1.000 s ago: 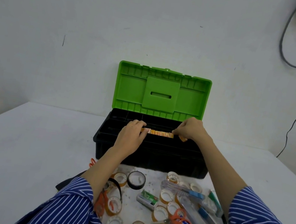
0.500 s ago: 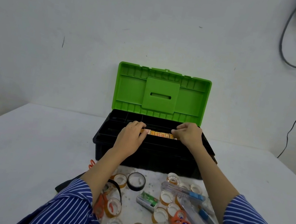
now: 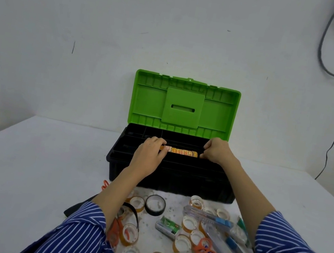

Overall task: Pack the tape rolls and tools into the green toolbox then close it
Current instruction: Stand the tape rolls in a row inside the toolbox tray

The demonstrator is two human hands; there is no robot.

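The green toolbox (image 3: 174, 166) sits on the white table (image 3: 23, 169) with its lid (image 3: 184, 105) standing up. Its black tray is dark, so the small spaces inside are hard to tell apart.

A row of tape rolls (image 3: 182, 151) lies across the tray, packed side by side. The left hand (image 3: 149, 155) curls over the left end of the row and pinches it. That end is hidden under the fingers. The right hand (image 3: 217, 150) is curled at the right end, and it looks like its fingertips touch the tray edge just beside the row, but the view is too dark to be sure it holds the rolls.

More tape rolls lie loose on the table in front of the box, with a black tape roll (image 3: 155, 204), a green pack (image 3: 167, 227) and orange scissors (image 3: 204, 250). A second pair of scissors (image 3: 115, 231) is partly hidden by the left striped sleeve (image 3: 80, 241). Clear tools (image 3: 208, 218) on the right slip under the right sleeve. Some rolls at the bottom are cut off by the edge.
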